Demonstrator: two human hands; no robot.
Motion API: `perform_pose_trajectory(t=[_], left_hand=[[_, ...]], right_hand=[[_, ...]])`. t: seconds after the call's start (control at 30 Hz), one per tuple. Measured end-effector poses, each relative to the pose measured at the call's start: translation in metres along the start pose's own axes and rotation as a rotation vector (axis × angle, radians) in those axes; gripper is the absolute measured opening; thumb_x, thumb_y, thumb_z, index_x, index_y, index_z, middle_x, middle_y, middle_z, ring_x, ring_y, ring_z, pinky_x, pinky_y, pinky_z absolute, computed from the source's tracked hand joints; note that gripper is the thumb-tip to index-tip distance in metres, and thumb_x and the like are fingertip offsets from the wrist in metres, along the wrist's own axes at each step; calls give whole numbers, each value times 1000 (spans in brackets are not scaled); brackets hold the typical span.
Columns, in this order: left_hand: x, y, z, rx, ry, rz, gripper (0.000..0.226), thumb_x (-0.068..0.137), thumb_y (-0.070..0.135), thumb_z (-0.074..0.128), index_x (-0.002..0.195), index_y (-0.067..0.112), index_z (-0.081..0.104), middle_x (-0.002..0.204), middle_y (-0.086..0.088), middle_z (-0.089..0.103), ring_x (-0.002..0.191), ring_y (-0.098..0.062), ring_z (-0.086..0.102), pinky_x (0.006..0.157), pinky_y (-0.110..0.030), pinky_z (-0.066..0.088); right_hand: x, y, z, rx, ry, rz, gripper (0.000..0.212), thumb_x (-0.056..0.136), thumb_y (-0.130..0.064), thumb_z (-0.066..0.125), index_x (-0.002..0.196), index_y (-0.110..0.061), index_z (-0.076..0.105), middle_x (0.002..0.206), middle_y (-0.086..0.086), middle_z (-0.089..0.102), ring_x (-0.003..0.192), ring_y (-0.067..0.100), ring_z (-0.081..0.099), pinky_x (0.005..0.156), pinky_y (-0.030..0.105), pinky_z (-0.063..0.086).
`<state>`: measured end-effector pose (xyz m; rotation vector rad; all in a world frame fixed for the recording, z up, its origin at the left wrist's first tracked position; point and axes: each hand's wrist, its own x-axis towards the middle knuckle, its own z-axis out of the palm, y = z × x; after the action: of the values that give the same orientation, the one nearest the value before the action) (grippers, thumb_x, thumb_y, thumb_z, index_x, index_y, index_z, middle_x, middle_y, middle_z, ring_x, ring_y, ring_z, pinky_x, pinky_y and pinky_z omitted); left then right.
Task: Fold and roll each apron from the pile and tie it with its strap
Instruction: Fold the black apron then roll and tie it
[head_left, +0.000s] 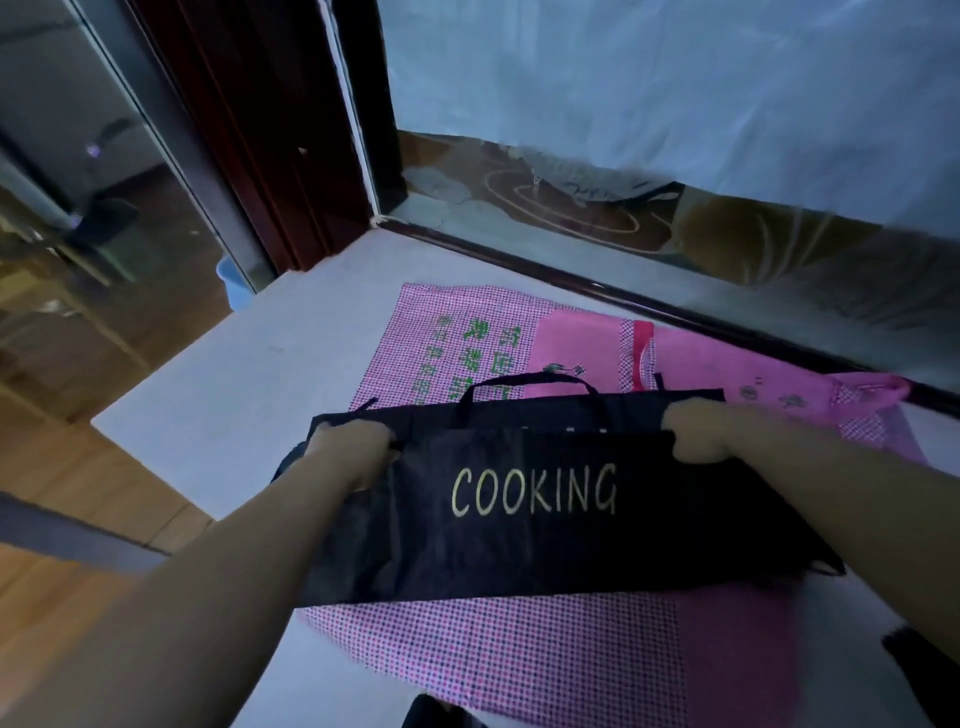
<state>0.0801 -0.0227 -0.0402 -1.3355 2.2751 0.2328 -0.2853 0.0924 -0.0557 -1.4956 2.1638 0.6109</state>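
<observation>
The black apron (519, 545) lies stretched crosswise between the 2 hands, folded into a long band, on top of the pink aprons on the pale tabletop (223, 410). The left hand (353, 452) grips its upper left corner with fingers curled over the cloth. The right hand (698, 431) clamps the upper right corner in the same way. The hands are well apart, with the fabric taut between them. Its neck loop (524, 382) arches up from the far edge, midway between the hands. Across the front, pale yellow capitals read "COOKING".

Beneath it, the pink checked apron (457, 338) carries green printed characters, too blurred to read. The plain pink apron (727, 364) beside it shows small dark motifs.
</observation>
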Motion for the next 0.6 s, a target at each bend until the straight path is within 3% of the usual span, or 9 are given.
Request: perform_pose_trajectory(t=[0.1,0.2,0.3,0.33,0.47,0.6], left_hand=[[31,-6,3,-49,21,7,34,101,37,37,129,28,55,130,0,57,122,-21,51,100,-41,35],[47,-10,19,-121,-22,39,35,102,39,35,124,21,56,128,-5,56,118,-24,52,92,-38,39],[61,-18,28,-99,40,125,36,103,38,30,116,16,55,120,-9,57,110,-28,56,87,-38,43],[68,-22,28,-82,66,150,36,103,38,28,114,15,54,116,-9,60,106,-29,58,83,-37,43],[87,-29,17,-85,58,195,35,104,39,27,110,13,48,111,-14,64,101,-32,59,74,-34,35],[102,-33,12,-113,11,166,33,102,45,31,103,17,49,113,-8,62,103,-27,58,72,-32,34]], right_hand=[[10,0,-17,1,-70,-51,17,87,-10,51,99,-7,63,111,14,59,92,24,55,62,21,43],[22,-5,-10,43,-120,-90,36,92,-14,50,124,0,55,130,15,52,110,24,52,68,17,34],[42,-5,-3,94,-127,-85,26,93,-24,51,112,-7,59,124,10,52,102,16,47,57,12,29],[47,-6,-7,112,-117,-75,22,94,-26,50,108,-11,60,123,8,51,103,16,46,60,14,31],[62,-3,-21,170,-130,-30,49,97,-31,46,139,-7,42,146,11,40,127,23,43,91,21,35],[75,-2,-27,144,-136,-21,46,97,-32,45,135,-6,47,142,11,44,123,23,46,97,26,39]])
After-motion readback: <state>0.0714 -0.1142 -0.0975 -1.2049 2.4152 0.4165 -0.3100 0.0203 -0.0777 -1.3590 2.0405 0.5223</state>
